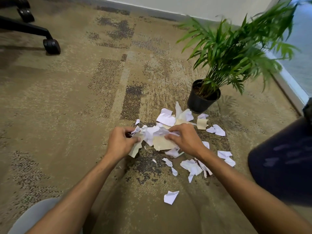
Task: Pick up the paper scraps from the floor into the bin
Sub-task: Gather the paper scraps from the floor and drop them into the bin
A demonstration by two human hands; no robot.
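Note:
Torn white and cream paper scraps (166,118) lie in a loose pile on the patterned carpet, in the middle of the view. My left hand (120,142) grips a bunch of crumpled white and cream scraps at the pile's left side. My right hand (184,138) has its fingers curled over a cream piece (162,143) and white scraps beside it. Both hands are low over the pile, close together. More scraps (192,167) are scattered nearer to me, with one white piece (170,197) lying alone. A dark rounded shape (283,159) at the right edge may be the bin.
A potted palm in a black pot (201,98) stands just behind the pile on the right. An office chair's black base and castor (51,46) are at the far left. The wall's skirting (152,11) runs along the back. My grey-clad knee (32,217) shows bottom left.

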